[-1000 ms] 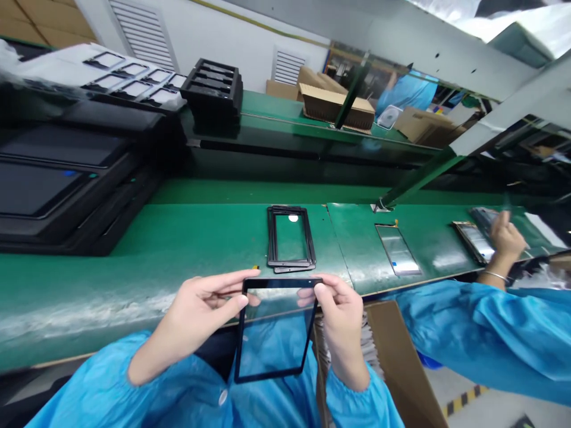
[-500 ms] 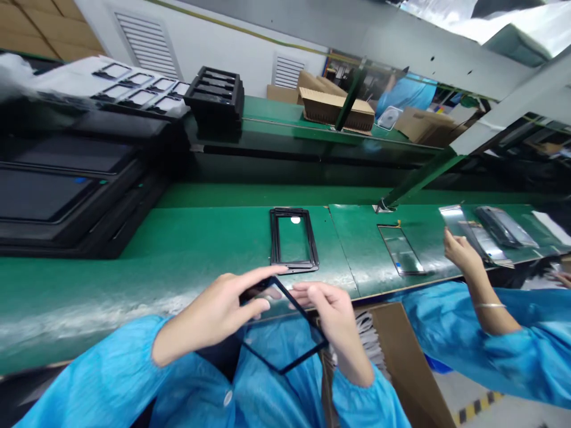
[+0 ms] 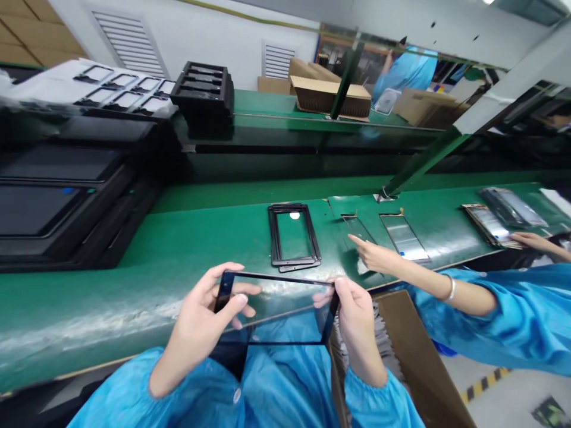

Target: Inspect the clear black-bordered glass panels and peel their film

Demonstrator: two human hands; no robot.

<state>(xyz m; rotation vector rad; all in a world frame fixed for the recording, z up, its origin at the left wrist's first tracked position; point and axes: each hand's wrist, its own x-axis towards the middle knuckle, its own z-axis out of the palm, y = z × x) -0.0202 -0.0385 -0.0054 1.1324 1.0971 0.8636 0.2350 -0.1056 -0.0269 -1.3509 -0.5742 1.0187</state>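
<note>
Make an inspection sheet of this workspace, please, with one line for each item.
Surface: green-topped workbench, worn whitish along its near edge.
Job's things: black-framed glass panel held in both hands above the bench; stack of black frames lying on the bench, apart from the panel.
Clutter: loose glass panels further along the bench, near a co-worker's hand.
Hands: left hand holds one end of the panel; right hand holds the other end.
Cables: nothing seen.
Surroundings: black machine beyond the bench, stacked black trays, cardboard box beside the bench.
</note>
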